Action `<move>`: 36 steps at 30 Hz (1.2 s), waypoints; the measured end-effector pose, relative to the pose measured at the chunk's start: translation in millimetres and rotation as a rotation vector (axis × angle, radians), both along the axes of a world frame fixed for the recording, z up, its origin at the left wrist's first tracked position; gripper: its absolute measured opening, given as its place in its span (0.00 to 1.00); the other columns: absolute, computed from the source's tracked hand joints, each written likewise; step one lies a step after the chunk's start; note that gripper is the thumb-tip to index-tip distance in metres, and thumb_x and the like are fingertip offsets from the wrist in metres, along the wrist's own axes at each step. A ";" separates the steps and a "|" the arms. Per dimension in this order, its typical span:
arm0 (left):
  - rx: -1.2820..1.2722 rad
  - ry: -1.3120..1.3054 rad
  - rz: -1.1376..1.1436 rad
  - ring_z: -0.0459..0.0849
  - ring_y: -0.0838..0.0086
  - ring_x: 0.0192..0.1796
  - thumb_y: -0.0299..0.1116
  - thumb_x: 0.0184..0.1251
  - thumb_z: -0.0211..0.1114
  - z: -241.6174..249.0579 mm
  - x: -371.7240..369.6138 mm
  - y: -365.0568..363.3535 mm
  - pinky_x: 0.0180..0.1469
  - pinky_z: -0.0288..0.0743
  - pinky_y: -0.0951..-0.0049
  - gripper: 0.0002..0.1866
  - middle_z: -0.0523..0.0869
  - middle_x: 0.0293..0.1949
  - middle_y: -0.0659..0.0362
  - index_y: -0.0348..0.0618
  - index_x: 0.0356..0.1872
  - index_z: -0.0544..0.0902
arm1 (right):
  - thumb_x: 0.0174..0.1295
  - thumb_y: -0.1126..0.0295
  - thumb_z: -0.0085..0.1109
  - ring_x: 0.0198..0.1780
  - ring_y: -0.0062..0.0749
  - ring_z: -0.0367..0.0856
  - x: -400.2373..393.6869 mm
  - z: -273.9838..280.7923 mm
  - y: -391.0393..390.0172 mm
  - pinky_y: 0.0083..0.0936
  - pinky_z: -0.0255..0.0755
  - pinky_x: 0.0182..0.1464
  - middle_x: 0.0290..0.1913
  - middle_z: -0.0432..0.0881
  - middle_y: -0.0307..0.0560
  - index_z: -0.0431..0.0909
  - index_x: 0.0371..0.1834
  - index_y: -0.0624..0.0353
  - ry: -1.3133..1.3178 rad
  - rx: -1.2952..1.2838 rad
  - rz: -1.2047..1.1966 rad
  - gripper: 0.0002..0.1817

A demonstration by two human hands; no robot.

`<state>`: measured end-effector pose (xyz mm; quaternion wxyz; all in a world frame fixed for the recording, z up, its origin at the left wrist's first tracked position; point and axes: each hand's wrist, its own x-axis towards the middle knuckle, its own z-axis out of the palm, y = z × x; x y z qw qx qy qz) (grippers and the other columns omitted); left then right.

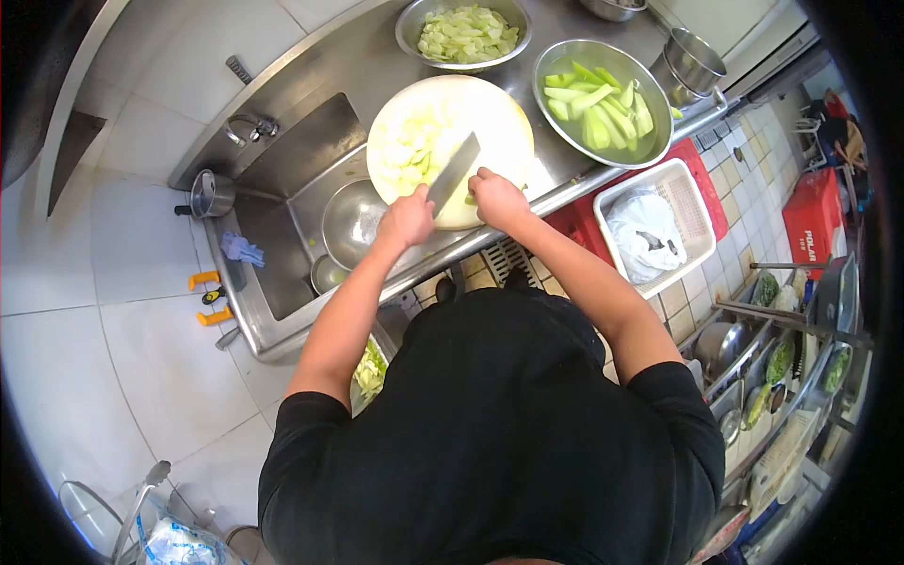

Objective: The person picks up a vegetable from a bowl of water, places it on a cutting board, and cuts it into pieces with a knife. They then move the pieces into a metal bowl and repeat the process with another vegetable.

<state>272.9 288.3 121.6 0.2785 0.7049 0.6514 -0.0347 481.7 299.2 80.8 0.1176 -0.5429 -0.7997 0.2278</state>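
My left hand (407,219) is closed round the handle of a cleaver (454,173), whose blade points up and right over a round cutting board (508,127). Pale green slices (414,151) lie in a pile on the board's left half. At the board's lower right edge, my right hand (497,199) has its fingers bent together near a small green piece; what they hold is too small to make out. Behind the board stands a metal bowl of thin slices (468,36). To the right, a larger bowl holds long green pieces (603,108) in water.
A sink (273,254) with a metal bowl (353,224) and a faucet (252,128) is at the left. A white basket (697,212) with a plastic bag (645,231) stands below the counter edge at the right, near shelves with food. Metal pots (692,61) sit at the back right.
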 end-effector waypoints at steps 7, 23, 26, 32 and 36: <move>0.170 0.023 0.138 0.87 0.38 0.53 0.38 0.75 0.55 34.7 -13.9 42.9 0.58 0.78 0.43 0.17 0.88 0.47 0.34 0.41 0.59 0.76 | 0.62 0.72 0.62 0.50 0.54 0.85 -0.5 0.6 5.6 0.45 0.82 0.52 0.45 0.83 0.55 0.81 0.40 0.61 0.112 0.093 -0.099 0.06; 0.381 -0.152 0.342 0.88 0.38 0.42 0.31 0.63 0.66 25.5 -12.0 -17.8 0.47 0.79 0.41 0.22 0.88 0.37 0.38 0.41 0.51 0.64 | 0.46 0.18 0.61 0.86 0.70 0.22 -65.5 57.0 101.4 0.77 0.20 0.78 0.87 0.38 0.67 0.44 0.88 0.54 -0.270 0.025 -0.063 0.73; 0.399 -0.079 0.370 0.89 0.39 0.41 0.32 0.63 0.66 36.9 -26.0 -24.7 0.46 0.79 0.41 0.20 0.88 0.35 0.39 0.42 0.50 0.65 | 0.47 0.17 0.58 0.87 0.68 0.23 -78.0 56.7 117.8 0.76 0.20 0.78 0.88 0.38 0.66 0.42 0.89 0.51 -0.253 0.011 -0.007 0.72; 0.388 0.050 0.328 0.89 0.42 0.39 0.33 0.61 0.69 68.8 -59.2 -48.3 0.44 0.82 0.44 0.23 0.88 0.36 0.39 0.41 0.51 0.66 | 0.54 0.18 0.53 0.87 0.67 0.23 -90.5 48.7 145.4 0.74 0.20 0.79 0.88 0.37 0.63 0.38 0.89 0.49 -0.273 -0.055 -0.018 0.68; 0.357 0.062 0.235 0.89 0.42 0.40 0.35 0.62 0.69 84.6 -76.3 -65.1 0.46 0.81 0.43 0.23 0.88 0.35 0.39 0.41 0.51 0.66 | 0.66 0.36 0.58 0.85 0.65 0.39 -59.1 20.6 162.5 0.69 0.36 0.80 0.85 0.49 0.65 0.47 0.86 0.52 -0.231 0.200 -0.150 0.53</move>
